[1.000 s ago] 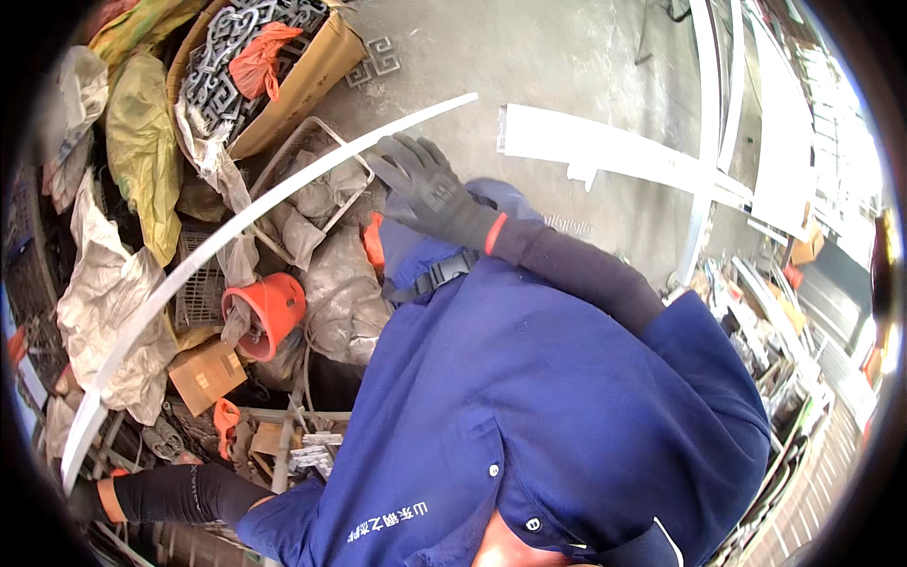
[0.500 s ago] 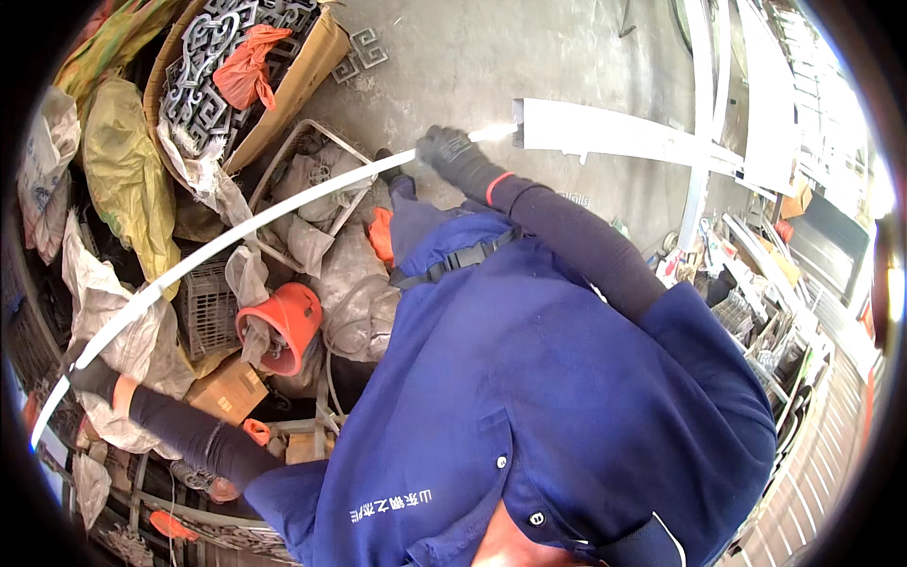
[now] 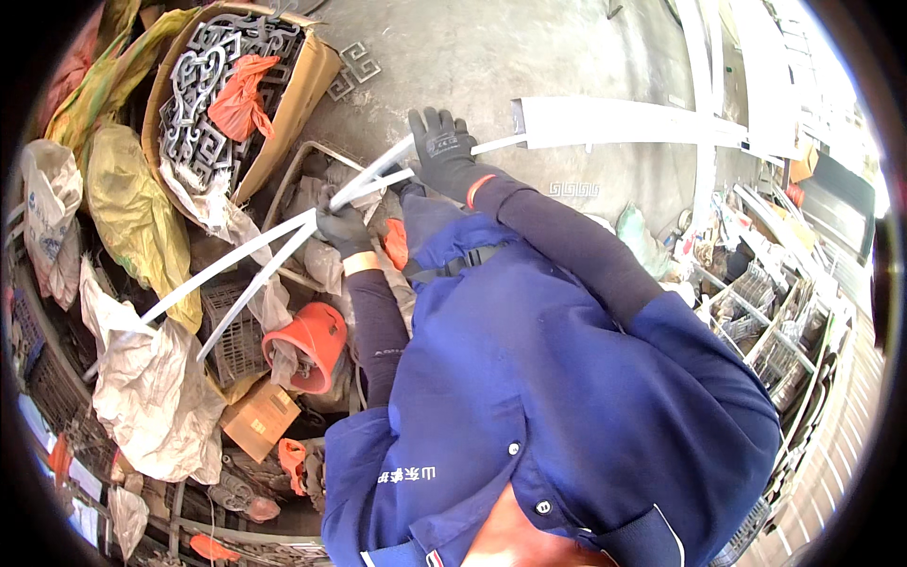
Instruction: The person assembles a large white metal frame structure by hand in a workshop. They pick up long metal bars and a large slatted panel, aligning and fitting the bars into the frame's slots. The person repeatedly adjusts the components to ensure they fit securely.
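Note:
My left hand point(image 3: 344, 229), in a dark glove, is closed round long thin white bars point(image 3: 250, 249). Two of these lengths cross near it and slant down to the left over the sacks. My right hand point(image 3: 442, 151), also gloved, lies farther up and to the right, its fingers stretched out and spread. A bar end point(image 3: 402, 149) reaches its left side, and a white length point(image 3: 499, 144) shows on its right, leading to a wide white panel point(image 3: 595, 124). Whether the right palm presses on a bar is hidden.
A cardboard box point(image 3: 316, 80) of grey scroll-patterned metal pieces stands at the upper left, an orange bag on top. Below are a yellow sack point(image 3: 132, 208), a pale sack point(image 3: 156, 406), an orange bucket point(image 3: 326, 331) and a carton point(image 3: 259, 419). Metal racks point(image 3: 756, 321) stand at the right.
My left hand has come from the far lower left in toward the middle. The right hand's fingers have opened out. Two crossing lengths now show where one curved line was seen.

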Motion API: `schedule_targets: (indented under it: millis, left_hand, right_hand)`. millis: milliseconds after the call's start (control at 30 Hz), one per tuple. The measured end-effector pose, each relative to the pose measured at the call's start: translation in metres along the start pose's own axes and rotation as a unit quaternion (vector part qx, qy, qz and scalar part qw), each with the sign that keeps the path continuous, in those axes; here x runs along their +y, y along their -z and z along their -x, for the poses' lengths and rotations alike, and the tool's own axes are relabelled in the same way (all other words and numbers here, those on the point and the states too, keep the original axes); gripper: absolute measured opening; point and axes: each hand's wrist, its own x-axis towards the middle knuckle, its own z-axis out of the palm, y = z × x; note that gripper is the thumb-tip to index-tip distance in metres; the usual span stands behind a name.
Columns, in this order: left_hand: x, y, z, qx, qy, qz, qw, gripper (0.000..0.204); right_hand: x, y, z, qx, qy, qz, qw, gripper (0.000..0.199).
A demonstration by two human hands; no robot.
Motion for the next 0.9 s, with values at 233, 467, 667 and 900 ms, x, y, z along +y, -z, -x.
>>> schedule_targets:
  millis: [233,467,667,900]
  left_hand:
    - [-0.056,0.04,0.008,-0.048,-0.026,-0.192,0.98,0.022]
    - [-0.001,0.038,-0.015,-0.023,0.118,0.052,0.991,0.029]
    - [0.166,0.06,-0.123,-0.041,-0.015,0.121,0.992,0.029]
    - [0.075,0.046,-0.135,-0.014,-0.212,-0.299,0.93,0.044]
  right_hand:
    - [-0.028,-0.071,-0.011,0.082,0.296,0.099,0.946,0.058]
    - [0.033,-0.109,-0.042,-0.058,0.262,-0.021,0.963,0.024]
    - [0.107,-0.113,-0.058,-0.075,0.203,0.045,0.975,0.027]
    - [0.13,-0.121,-0.021,0.146,0.086,0.157,0.973,0.041]
